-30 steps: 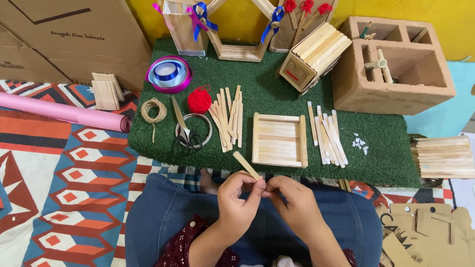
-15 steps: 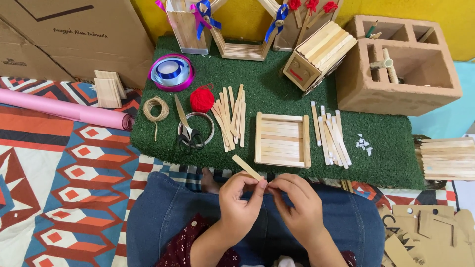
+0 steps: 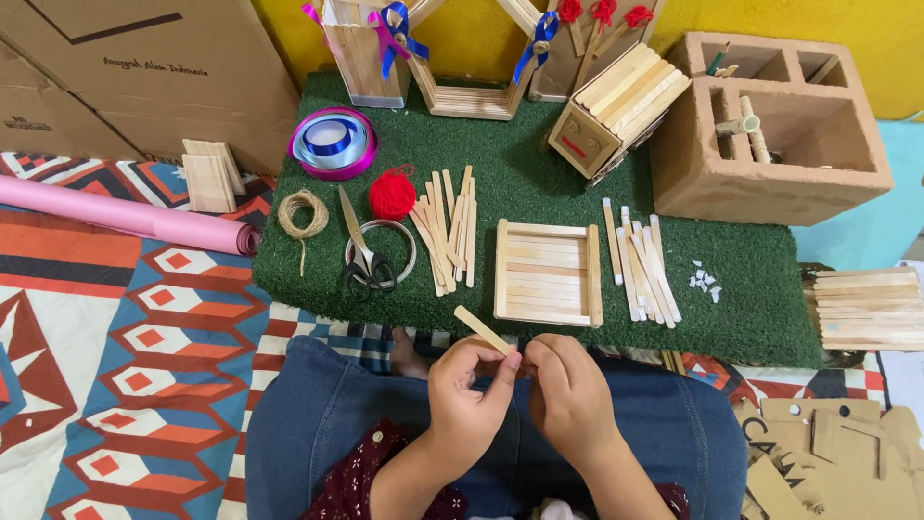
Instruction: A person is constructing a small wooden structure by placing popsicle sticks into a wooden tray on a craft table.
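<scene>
A flat, pale wooden craft stick with rounded ends is pinched at its lower end between the fingertips of both hands, over the lap. It tilts up and to the left, its free end near the green mat's front edge

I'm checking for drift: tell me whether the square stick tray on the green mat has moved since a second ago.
No. The square stick tray keeps its place on the green mat, between the same stick piles.

The wooden stick's near end is hidden, probably within both hands' grip.
</scene>
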